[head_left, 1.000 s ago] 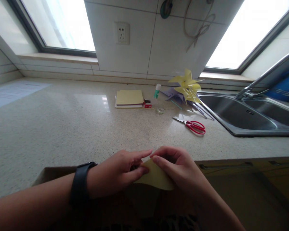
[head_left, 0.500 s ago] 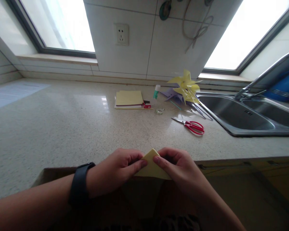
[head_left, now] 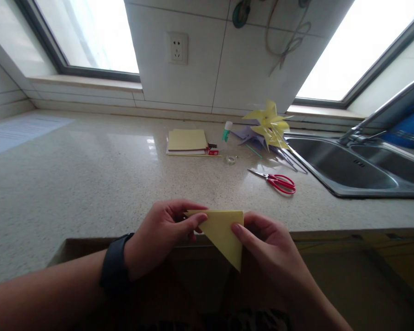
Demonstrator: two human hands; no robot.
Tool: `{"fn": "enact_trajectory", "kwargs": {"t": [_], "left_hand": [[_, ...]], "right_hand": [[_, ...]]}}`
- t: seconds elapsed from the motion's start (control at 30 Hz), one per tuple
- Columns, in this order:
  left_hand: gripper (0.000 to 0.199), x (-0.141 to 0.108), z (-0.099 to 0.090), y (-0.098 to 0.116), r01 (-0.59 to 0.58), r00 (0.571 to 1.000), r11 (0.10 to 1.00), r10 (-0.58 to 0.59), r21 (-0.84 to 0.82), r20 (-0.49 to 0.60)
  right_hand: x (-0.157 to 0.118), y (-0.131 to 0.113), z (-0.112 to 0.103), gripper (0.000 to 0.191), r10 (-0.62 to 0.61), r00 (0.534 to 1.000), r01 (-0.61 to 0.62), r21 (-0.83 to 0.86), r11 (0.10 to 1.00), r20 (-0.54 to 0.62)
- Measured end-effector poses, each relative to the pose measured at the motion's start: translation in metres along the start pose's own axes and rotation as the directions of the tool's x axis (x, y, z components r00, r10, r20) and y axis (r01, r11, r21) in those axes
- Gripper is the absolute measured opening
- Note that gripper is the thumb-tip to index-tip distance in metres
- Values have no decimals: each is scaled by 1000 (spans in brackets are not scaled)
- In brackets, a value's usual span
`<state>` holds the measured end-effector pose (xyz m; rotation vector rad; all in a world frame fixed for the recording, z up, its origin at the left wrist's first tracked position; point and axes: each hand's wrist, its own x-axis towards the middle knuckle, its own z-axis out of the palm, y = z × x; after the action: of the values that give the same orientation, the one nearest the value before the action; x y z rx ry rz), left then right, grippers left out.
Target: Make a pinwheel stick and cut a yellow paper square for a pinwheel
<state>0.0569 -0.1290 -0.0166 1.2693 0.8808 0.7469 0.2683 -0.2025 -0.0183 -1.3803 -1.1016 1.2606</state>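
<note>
A yellow sheet of paper (head_left: 222, 230), folded into a triangle, is held between my two hands at the counter's front edge. My left hand (head_left: 172, 220) pinches its left corner, thumb in front and fingers behind. On the right side, my right hand (head_left: 262, 239) grips the paper near its upper right corner, with the thumb on the front face. One point of the triangle hangs downward. Beyond my hands on the counter lie red-handled scissors (head_left: 276, 180), their blades pointing left. The fingers behind the paper are partly hidden.
Farther back are a stack of yellow paper (head_left: 187, 139), a small red box (head_left: 213, 151), a glue stick (head_left: 227, 131) and a roll of clear tape (head_left: 230, 159). Yellow and purple pinwheels (head_left: 268, 122) lie beside the sink (head_left: 345, 189). A printed sheet (head_left: 20, 131) rests at far left.
The folded paper has been turned between my hands: its corner pointed up before, and now a straight edge is on top with a point hanging down. My left hand has risen slightly.
</note>
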Motion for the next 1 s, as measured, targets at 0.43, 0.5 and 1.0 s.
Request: {"fn": "enact_trajectory", "kwargs": {"t": [0.43, 0.5, 1.0], "left_hand": [[22, -4, 4, -1, 111, 989, 981, -93, -156, 114], [21, -4, 4, 1, 117, 989, 984, -104, -133, 101], [28, -6, 3, 4, 157, 984, 988, -157, 2, 85]], "right_hand": [[-27, 40, 17, 24, 114, 992, -85, 369, 926, -59], [-28, 40, 18, 24, 118, 991, -89, 366, 926, -57], [-18, 25, 19, 27, 99, 989, -71, 231, 970, -112]]}}
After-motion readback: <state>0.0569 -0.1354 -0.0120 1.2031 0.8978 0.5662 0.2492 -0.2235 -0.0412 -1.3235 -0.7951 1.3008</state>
